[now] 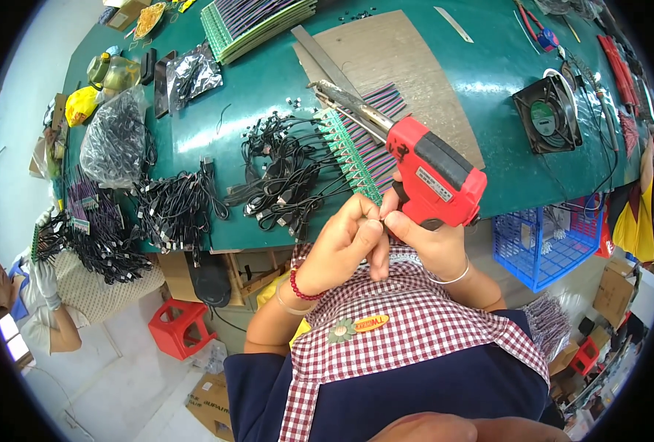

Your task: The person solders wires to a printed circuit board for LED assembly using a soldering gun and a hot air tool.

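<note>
My right hand (439, 254) holds a red and black soldering gun (445, 171) whose metal nozzle points up and left over the boards. Close against it, at the table's front edge, my left hand (347, 247) has its thumb and fingertips pinched together; what lies between them is too small to make out. The fingertips of both hands meet or nearly meet. Just beyond them lies a strip of green circuit boards (347, 156) with purple and black wires (387, 103) on one side. Black cables (279, 177) with connectors spread from its left side.
Bundled black cables (180, 202) and a clear plastic bag (117, 140) lie left. A brown board (415, 66) carries a metal ruler (327, 59). At right are a fan (548, 114) and a blue crate (544, 247). Far left, a co-worker's gloved hand (46, 283) handles cables.
</note>
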A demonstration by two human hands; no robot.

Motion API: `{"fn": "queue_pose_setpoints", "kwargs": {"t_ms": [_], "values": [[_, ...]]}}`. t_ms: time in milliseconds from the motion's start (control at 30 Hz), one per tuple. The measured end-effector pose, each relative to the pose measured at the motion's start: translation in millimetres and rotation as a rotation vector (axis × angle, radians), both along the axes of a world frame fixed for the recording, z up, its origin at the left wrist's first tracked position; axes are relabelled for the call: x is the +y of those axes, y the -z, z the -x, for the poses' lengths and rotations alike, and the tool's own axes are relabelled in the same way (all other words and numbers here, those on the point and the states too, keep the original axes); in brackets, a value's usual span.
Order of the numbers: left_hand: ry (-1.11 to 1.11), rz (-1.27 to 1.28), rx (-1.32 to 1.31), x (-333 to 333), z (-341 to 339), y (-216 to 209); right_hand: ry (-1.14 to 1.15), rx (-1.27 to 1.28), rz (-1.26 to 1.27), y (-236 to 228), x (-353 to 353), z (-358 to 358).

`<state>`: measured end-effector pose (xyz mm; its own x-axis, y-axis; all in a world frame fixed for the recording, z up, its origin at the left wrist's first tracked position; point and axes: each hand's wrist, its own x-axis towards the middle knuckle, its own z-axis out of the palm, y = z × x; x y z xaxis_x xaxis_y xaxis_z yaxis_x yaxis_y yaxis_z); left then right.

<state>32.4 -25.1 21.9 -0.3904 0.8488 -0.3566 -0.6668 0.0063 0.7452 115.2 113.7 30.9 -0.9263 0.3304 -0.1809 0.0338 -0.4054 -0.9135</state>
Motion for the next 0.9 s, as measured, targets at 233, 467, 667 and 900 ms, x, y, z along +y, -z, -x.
{"fn": "queue_pose_setpoints", "kwargs": {"t_ms": [233, 467, 667, 900], "values": [[-0.071, 0.151, 0.508, -1, -6, -2, -0.01, -0.004, -0.056, 2, 0, -12], [-0.14, 0.239, 1.374, 6, -3, -10, 0.094, -0.1, -0.061, 20, 1, -22], [-0.07, 0.457, 1.616, 9, 30, 5, 0.328, -0.122, -0.179, 33, 25, -52], [0.114, 0.523, 1.694, 15, 42, 9, 0.181, -0.147, -0.232, 64, 37, -127]]}}
